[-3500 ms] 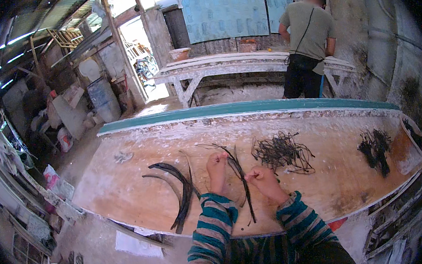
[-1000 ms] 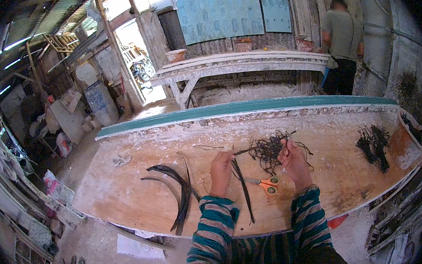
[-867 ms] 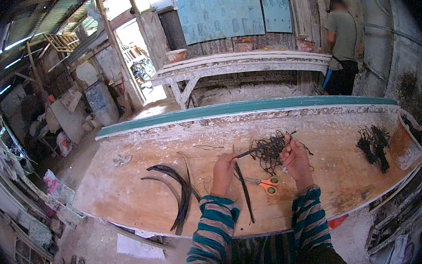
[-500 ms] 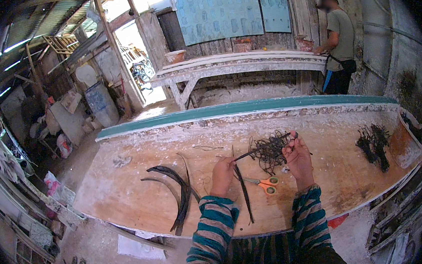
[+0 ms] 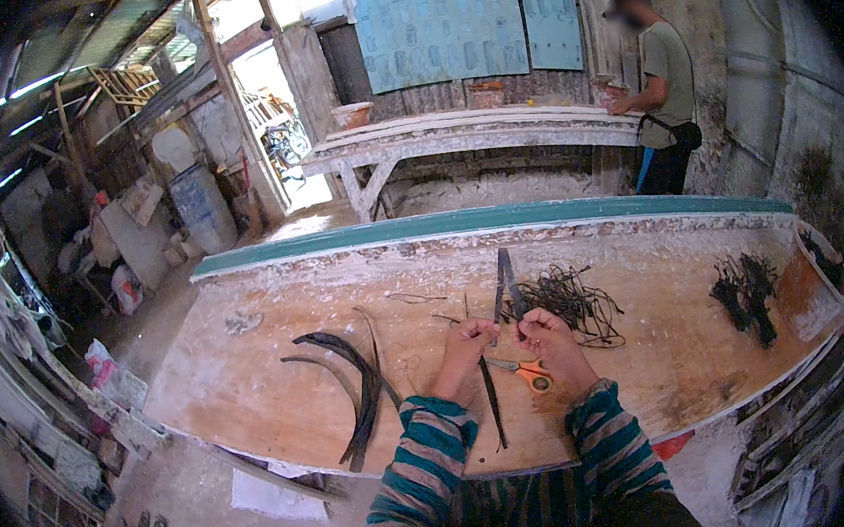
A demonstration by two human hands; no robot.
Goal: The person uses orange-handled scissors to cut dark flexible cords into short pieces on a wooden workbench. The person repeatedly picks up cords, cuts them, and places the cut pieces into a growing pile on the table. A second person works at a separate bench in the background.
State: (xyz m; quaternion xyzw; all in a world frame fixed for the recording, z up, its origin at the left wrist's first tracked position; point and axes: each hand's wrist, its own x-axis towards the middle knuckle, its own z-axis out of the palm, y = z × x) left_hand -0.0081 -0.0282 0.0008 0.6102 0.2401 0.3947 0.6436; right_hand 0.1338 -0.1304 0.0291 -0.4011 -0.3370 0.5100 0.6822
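Observation:
A dark flat strip (image 5: 500, 282), bent double into a narrow peak, points away from me over the wooden tabletop (image 5: 241, 380). My left hand (image 5: 465, 352) pinches one end, and the other end is in the closed fingers of my right hand (image 5: 556, 342). Orange-handled scissors (image 5: 536, 378) lie between my wrists, partly covered by my right hand. Beyond that hand is a loose tangle of knotted dark strips (image 5: 587, 309). Another dark strip (image 5: 495, 413) lies lengthwise beside my left wrist. Further left rests a curved bunch of long black strips (image 5: 360, 409).
Tied dark bundles (image 5: 746, 295) lie at the right beside a tipped orange-brown container (image 5: 807, 280). A green ledge (image 5: 489, 220) edges the table's far side. Behind it, a co-worker (image 5: 665, 82) stands at a white-stained bench (image 5: 472, 142) holding pots.
My hands have come together. The strip, earlier stretched slantwise between them, is now folded with its bend pointing away. The co-worker has shifted left and leans lower.

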